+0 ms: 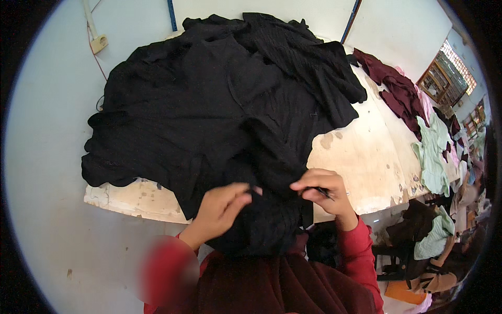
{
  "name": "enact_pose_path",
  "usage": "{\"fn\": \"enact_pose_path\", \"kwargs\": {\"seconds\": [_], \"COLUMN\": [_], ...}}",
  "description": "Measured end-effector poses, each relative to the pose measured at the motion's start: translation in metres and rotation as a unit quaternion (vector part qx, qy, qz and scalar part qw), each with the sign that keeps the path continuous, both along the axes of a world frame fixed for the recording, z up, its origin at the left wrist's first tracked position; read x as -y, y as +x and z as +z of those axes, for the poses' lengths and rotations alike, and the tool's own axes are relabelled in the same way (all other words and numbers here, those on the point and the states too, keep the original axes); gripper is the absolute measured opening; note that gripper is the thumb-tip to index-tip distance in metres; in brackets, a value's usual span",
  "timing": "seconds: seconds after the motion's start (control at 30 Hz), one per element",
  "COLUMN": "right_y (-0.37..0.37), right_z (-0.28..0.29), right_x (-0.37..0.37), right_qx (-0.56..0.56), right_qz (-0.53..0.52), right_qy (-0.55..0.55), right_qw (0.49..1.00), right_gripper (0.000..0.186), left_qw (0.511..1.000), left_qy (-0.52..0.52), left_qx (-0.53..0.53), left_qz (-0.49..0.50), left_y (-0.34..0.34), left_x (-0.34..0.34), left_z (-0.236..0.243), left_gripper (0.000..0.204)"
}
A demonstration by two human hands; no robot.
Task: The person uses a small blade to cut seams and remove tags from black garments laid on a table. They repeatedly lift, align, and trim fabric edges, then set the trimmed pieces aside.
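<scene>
A large black garment [198,104] is spread in loose folds over the table, its near part hanging over the front edge toward my lap. My left hand [222,209], smeared by motion, pinches a dark bit of the black cloth between thumb and fingertips. Across from it, my right hand [327,191] is closed, with thumb and forefinger pressed together over the cloth. A small dark pointed tool [323,192] sticks out from under its curled fingers; its exact kind is hard to make out.
The pale wooden table [361,157] has stained, worn edges. Maroon cloth [400,86] and a light green garment [433,152] lie at its right end. More clothes are heaped beyond. A wall socket [99,44] with a cable is at far left.
</scene>
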State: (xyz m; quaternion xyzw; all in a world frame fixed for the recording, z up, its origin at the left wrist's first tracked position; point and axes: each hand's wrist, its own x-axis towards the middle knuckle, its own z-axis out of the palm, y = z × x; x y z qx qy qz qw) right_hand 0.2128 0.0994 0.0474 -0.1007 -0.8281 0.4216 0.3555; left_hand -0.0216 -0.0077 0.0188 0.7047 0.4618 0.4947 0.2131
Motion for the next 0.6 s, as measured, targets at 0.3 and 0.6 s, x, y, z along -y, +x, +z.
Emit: {"fn": "enact_pose_path", "kwargs": {"seconds": [0.3,0.6], "right_y": [-0.059,-0.061], "right_z": [0.003,0.009], "right_x": [0.006,-0.002], "right_qx": [-0.073,-0.047], "right_qz": [-0.096,-0.057], "right_qy": [-0.069,0.039], "right_qw": [0.990,0.996], "right_gripper": [0.023,0.027], "left_qw": [0.962,0.949], "left_qy": [-0.094,-0.116], "left_qx": [0.256,0.294], "left_qz": [0.036,-0.012], "left_y": [0.007,0.003], "left_x": [-0.023,-0.027], "left_z": [0.022,0.019], "left_gripper": [0.017,0.013]}}
